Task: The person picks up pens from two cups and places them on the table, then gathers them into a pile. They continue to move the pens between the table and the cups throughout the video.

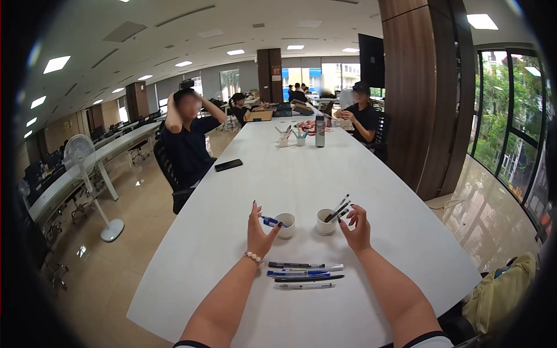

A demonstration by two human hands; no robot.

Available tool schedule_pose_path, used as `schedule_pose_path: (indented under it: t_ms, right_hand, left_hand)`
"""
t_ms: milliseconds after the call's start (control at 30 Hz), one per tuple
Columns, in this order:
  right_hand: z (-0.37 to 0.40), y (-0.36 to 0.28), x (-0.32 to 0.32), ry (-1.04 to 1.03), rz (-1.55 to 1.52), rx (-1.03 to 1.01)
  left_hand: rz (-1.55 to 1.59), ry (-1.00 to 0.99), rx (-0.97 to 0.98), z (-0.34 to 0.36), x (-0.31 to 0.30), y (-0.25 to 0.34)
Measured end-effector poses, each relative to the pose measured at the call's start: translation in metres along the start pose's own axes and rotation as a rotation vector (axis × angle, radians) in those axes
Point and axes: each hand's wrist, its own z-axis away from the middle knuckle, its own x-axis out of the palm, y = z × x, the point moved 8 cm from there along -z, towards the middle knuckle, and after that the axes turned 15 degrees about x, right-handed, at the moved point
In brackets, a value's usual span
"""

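My left hand (262, 233), with a beaded bracelet at the wrist, is beside the left white cup (286, 233). Its fingers point up and stand apart from the thumb. A blue pen (269, 221) leans out over that cup's rim, between thumb and fingers. My right hand (357, 229) is at the right white cup (325, 225), fingers bent and a little apart from the thumb, close to the black pens (339, 212) that lean out of it. Between my forearms several pens (304, 273) lie side by side, blue, black and clear; a clear pen (304, 286) is nearest me.
Farther along the white table (232, 200) are a black phone (228, 165), a grey bottle (319, 132) and pen cups (300, 139). One person (188, 133) sits at left with raised arms, another (362, 116) at right. A yellow-green bag (503, 290) is at lower right.
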Motion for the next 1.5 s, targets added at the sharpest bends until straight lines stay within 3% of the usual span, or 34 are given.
schedule_pose_path:
  t_ms: [200,433,1500]
  right_hand:
    - [-0.002,-0.003,-0.003,0.006,0.019,0.039]
    - [0.0,-0.018,0.002,-0.085,0.0,-0.088]
    - [-0.001,-0.009,0.001,-0.054,-0.018,-0.01]
  left_hand:
    - [0.046,-0.002,0.001,0.0,0.004,-0.003]
    - [0.083,0.023,-0.002,-0.002,0.0,0.001]
    - [0.046,-0.006,0.018,0.0,0.002,0.001]
